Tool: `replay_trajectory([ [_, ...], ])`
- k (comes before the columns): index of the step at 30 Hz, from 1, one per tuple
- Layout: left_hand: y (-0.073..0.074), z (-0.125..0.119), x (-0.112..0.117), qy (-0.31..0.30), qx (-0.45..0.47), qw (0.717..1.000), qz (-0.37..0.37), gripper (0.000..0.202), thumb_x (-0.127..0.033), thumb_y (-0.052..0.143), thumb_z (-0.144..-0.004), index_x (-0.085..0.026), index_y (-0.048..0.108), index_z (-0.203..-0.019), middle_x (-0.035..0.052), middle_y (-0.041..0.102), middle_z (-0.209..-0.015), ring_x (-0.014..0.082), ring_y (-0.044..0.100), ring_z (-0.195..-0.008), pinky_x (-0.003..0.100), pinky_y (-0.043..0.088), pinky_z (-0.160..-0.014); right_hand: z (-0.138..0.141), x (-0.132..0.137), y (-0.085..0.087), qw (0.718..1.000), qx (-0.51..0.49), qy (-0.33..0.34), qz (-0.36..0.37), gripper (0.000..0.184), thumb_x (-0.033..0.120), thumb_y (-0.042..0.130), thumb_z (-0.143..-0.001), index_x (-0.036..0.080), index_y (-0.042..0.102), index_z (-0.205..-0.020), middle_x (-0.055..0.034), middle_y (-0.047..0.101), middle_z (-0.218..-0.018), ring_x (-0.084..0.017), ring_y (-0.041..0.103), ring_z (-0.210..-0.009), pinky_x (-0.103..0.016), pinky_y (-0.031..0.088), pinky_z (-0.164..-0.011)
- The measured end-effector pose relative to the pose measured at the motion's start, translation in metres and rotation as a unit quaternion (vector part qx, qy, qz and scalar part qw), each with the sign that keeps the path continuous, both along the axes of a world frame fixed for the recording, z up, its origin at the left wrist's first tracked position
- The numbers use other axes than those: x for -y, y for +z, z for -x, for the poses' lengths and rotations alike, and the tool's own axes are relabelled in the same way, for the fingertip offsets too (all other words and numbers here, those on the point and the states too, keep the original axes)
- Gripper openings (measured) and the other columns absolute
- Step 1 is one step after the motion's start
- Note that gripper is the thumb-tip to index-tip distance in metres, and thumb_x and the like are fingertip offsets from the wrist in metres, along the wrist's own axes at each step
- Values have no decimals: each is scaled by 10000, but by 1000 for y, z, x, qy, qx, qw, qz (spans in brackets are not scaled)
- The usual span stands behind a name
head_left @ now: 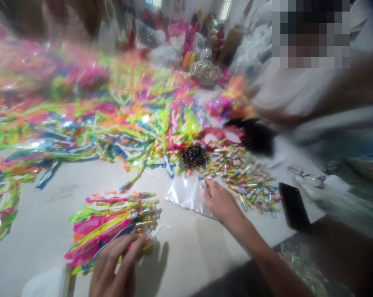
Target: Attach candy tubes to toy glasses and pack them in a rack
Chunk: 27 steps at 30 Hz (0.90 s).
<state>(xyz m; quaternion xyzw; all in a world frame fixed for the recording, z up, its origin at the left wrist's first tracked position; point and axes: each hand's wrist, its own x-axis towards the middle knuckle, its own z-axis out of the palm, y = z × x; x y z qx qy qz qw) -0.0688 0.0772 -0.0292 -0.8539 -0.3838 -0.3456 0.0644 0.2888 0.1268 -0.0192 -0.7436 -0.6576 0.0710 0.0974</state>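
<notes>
My left hand (116, 262), fingers bent and slightly apart, rests over the near end of a row of bright plastic strips (102, 225). Each strip in that row ends in a short printed tube (147, 194) pointing right. Between the fingers of my right hand (222, 202) is a small printed tube (208, 189), partly hidden by the fingertips. Under this hand lies a flat clear plastic bag (186, 194). Just behind the bag sits a dark cluster of small beady pieces (193, 158). A loose pile of printed tubes (251, 175) spreads right of my right hand.
A large heap of colourful plastic strips (81, 119) covers the back of the white table (50, 198). To the right lie a black phone (294, 206) and eyeglasses (310, 176). Another person in a light shirt (300, 90) sits at the back right. A white object (46, 282) is at the near left.
</notes>
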Motion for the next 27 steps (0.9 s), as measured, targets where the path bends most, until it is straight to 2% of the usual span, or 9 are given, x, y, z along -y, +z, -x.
replay_trajectory([
  [3,0,-34,18,-61,43,995,74,482,-13,487,-984,-214,637,-1395,122,750,-1142,237,728,-1091,368,584,-995,17,-1,-6,998,17,-53,17,360,251,421,-1078,105,611,-1347,-182,750,-1002,-279,742,-837,-378,552,-781],
  [5,-1,-55,26,-106,72,986,105,431,-21,420,-1003,-159,654,-1338,139,753,-1106,230,734,-1065,364,598,-987,20,0,-7,998,19,-57,18,336,259,410,-1085,129,617,-1315,-169,750,-997,-263,739,-857,-348,535,-783],
  [7,-3,-70,28,-138,52,980,135,402,-53,391,-1026,-137,643,-1328,146,751,-1093,233,735,-1055,361,610,-955,19,3,-7,999,16,-48,16,305,256,423,-1081,146,629,-1277,-164,752,-1043,-258,740,-900,-329,526,-787],
  [11,-6,-77,25,-178,11,970,167,382,-92,373,-1031,-118,617,-1324,156,743,-1076,258,728,-975,392,621,-852,8,6,-3,1000,1,-27,8,298,195,455,-1054,157,613,-1303,-129,766,-1108,-251,751,-938,-310,536,-784],
  [15,-2,-80,19,-188,51,957,213,429,-56,366,-989,-129,589,-1347,154,732,-1096,248,715,-982,375,616,-843,-11,-4,4,1000,-1,-13,-22,432,159,391,-1059,122,508,-1473,-157,726,-1277,-274,714,-1136,-369,547,-970],
  [18,10,-101,3,-147,66,953,257,429,-44,411,-982,-168,579,-1357,138,714,-1158,241,701,-1034,378,614,-879,-26,-19,6,998,13,40,-38,449,118,356,-1041,84,556,-1441,-189,645,-1397,-300,586,-1341,-431,430,-1175],
  [21,19,-140,-30,-68,51,957,279,366,-80,433,-1014,-166,562,-1345,125,696,-1193,240,675,-1100,396,597,-949,-36,-33,4,995,30,91,-40,418,135,373,-1049,37,598,-1388,-228,612,-1400,-340,500,-1406,-477,346,-1241],
  [24,18,-180,-71,1,33,958,284,319,-108,445,-1029,-113,560,-1327,170,674,-1211,289,642,-1133,459,571,-972,-43,-43,3,991,39,123,-33,387,227,446,-1076,39,602,-1375,-239,594,-1401,-360,509,-1378,-501,387,-1207],
  [27,9,-208,-103,60,13,956,288,309,-80,442,-1015,-78,584,-1290,195,664,-1170,323,624,-1107,483,549,-957,-48,-50,4,987,39,156,-18,338,314,523,-1077,97,636,-1310,-200,615,-1327,-327,576,-1279,-454,478,-1119],
])
